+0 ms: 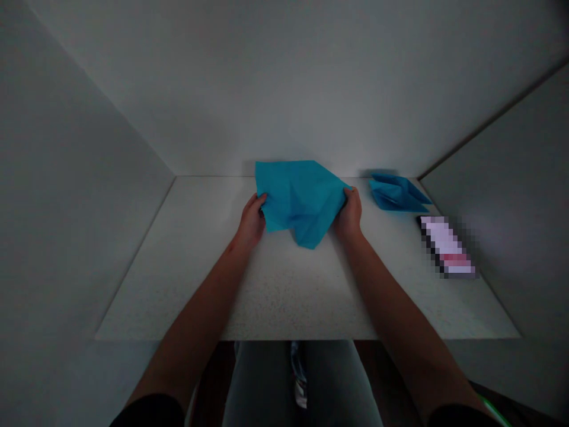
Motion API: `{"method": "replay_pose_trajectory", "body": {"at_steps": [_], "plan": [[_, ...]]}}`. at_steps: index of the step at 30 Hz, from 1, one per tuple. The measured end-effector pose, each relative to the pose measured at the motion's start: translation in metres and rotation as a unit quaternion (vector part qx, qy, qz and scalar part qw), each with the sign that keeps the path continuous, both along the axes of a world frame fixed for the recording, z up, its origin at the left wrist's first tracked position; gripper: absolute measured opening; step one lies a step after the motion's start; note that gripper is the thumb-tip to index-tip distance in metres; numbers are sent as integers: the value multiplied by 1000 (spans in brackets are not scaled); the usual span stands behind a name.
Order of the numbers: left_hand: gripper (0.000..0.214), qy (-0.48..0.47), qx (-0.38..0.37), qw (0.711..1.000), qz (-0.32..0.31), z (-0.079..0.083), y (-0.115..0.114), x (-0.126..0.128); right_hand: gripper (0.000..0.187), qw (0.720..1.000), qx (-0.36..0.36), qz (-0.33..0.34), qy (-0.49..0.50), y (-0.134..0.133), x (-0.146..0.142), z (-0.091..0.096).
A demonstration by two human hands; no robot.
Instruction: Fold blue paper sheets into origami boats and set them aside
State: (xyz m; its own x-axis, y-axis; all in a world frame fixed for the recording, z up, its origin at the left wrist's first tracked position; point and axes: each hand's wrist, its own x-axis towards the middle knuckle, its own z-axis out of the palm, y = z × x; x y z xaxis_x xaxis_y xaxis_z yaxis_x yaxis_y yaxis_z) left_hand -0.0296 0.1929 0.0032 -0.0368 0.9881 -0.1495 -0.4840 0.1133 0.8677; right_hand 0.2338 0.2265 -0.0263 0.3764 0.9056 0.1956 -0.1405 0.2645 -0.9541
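A sheet of blue paper (296, 193), creased and partly bent, is held up over the far part of the table. My left hand (252, 219) grips its left edge, with the thumb on the near face and the fingers behind. At the right corner, my right hand (349, 210) pinches the paper the same way. The lower edge hangs unevenly, with one flap dropping lower near the middle. The fingers behind the sheet are hidden. To the right of my right hand lies a folded blue paper piece (397, 193) with pointed ends.
The white speckled table (293, 302) has walls at its back, left and right. A phone (448, 246) with a lit, blurred-out screen lies near the right edge, nearer to me than the folded piece. My legs (262, 385) are below the front edge.
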Motion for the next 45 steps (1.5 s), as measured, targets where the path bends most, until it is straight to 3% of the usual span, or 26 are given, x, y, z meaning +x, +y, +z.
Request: {"method": "replay_pose_trajectory", "body": {"at_steps": [3,6,9,13,19,22,24,27,30,33,35,36,42,45], "plan": [[46,12,-13,1000,-4,-2,3,-6,55,997,5,-71,-10,0,5,1],[43,75,-8,997,12,-6,5,-13,59,995,-3,-88,-46,-3,7,4],[41,190,26,979,68,-8,5,-21,63,993,-6,-85,-78,-6,9,5],[36,351,81,924,130,-1,3,-33,65,993,-5,-70,-99,-4,17,5],[26,481,111,862,117,11,1,-47,58,985,-27,-64,-156,-4,26,6],[26,553,86,823,101,13,0,-62,52,980,-22,-73,-186,-5,22,7],[29,616,23,783,87,16,-7,-78,51,980,-16,-79,-183,-4,19,8],[43,699,-63,704,107,22,-30,-101,49,983,-5,-72,-167,-1,18,8],[65,753,24,646,124,22,-57,-113,48,983,1,-57,-173,1,17,7],[61,744,167,645,-39,16,-80,-113,49,983,6,-48,-179,1,17,8],[60,739,175,636,-141,12,-99,-111,51,983,7,-42,-180,1,17,9],[61,751,150,625,-152,11,-111,-111,52,983,5,-39,-180,1,17,9],[74,856,-40,514,-14,15,-197,-115,55,983,-4,-32,-181,1,17,10],[76,861,-100,497,39,13,-219,-121,56,984,1,-23,-176,2,17,9]]}}
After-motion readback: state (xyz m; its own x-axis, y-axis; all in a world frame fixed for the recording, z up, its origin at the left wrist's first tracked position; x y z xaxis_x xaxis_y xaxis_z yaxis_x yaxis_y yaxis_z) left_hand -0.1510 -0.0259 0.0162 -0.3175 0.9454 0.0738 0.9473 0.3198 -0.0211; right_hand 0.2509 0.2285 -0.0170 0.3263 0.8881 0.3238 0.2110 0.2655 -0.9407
